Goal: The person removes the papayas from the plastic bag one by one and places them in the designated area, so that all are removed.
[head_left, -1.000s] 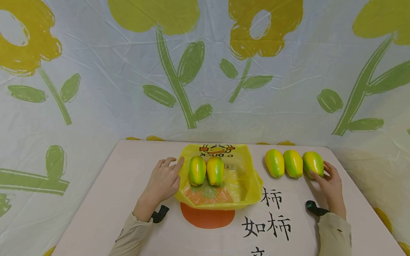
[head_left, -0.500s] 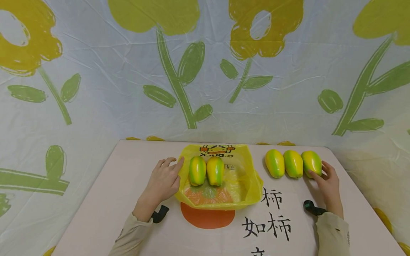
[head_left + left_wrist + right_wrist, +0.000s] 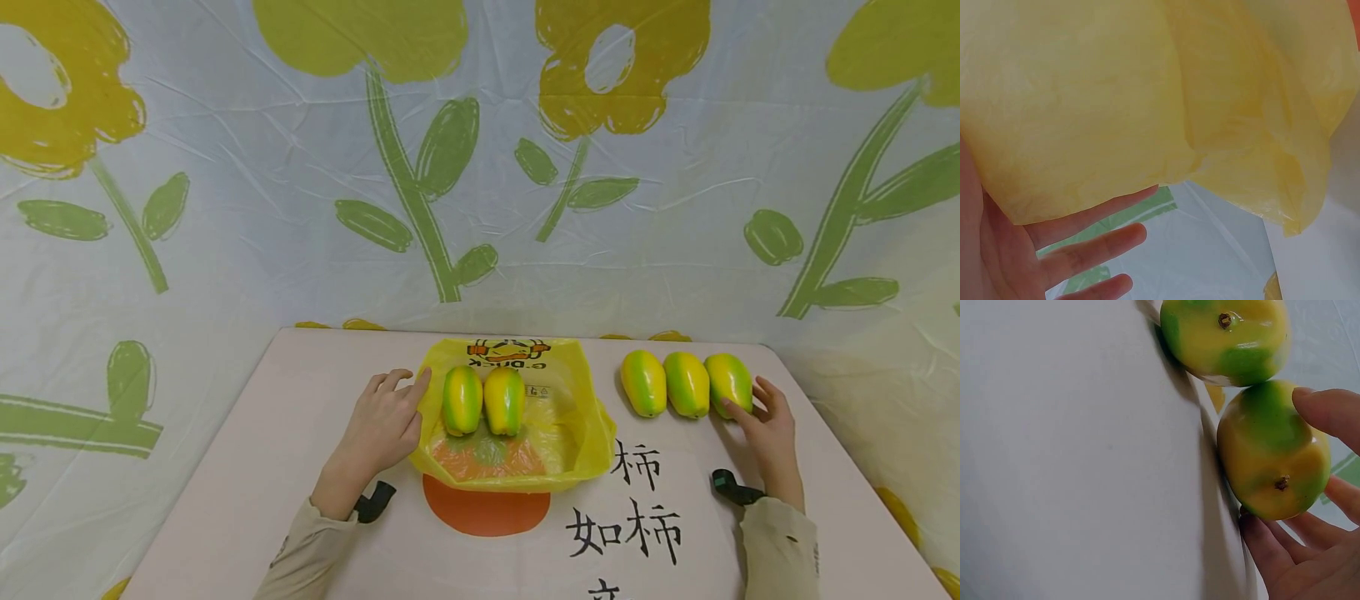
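A yellow, thin plastic bag with a printed cartoon duck (image 3: 562,450) lies open just to the right of the left hand (image 3: 386,421). Inside it, side by side at the end nearer that hand, rest two glossy, oval, yellow-and-green fruits (image 3: 504,402). The left hand touches the bag's left edge, its fingers extended and apart, some of them behind the plastic.

The right hand (image 3: 768,425), well apart from the bag, holds a plump yellow-and-green oval fruit (image 3: 729,383) between its thumb on the near side and its fingers around the far side. Touching that fruit, to the hand's left, is a middle oval fruit (image 3: 687,385), with a leftmost oval fruit (image 3: 643,383) beyond it, completing a row.
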The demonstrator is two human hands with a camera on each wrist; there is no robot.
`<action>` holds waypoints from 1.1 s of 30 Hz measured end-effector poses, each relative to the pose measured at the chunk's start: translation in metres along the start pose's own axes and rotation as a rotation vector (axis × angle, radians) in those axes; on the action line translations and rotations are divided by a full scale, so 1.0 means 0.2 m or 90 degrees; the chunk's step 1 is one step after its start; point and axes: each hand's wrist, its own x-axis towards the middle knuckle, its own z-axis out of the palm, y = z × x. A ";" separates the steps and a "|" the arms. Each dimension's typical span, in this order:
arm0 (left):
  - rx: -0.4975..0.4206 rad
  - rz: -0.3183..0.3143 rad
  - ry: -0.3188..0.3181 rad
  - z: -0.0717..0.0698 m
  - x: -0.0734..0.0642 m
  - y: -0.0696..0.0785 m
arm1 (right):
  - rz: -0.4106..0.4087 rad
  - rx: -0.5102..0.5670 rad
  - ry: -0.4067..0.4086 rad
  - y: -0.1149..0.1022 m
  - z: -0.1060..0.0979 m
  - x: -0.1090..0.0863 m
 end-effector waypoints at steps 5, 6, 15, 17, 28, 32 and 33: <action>0.000 -0.001 -0.005 0.00 0.00 0.00 | -0.006 -0.001 -0.002 0.00 0.00 0.00; 0.001 -0.001 -0.006 0.00 0.00 0.00 | -0.007 -0.001 -0.001 0.00 0.00 0.00; 0.004 -0.001 -0.009 0.00 0.00 0.00 | -0.025 -0.006 0.036 -0.01 -0.03 -0.01; 0.004 0.000 -0.007 0.00 0.00 0.00 | -0.032 0.001 0.046 -0.03 -0.04 -0.02; 0.007 0.001 0.004 0.01 -0.01 0.00 | -0.056 0.019 0.048 -0.15 -0.04 -0.03; 0.005 0.000 0.002 0.01 -0.01 0.00 | -0.073 0.018 0.050 -0.19 -0.04 -0.04; 0.004 -0.001 0.002 0.01 -0.01 0.00 | -0.080 0.023 0.051 -0.20 -0.03 -0.04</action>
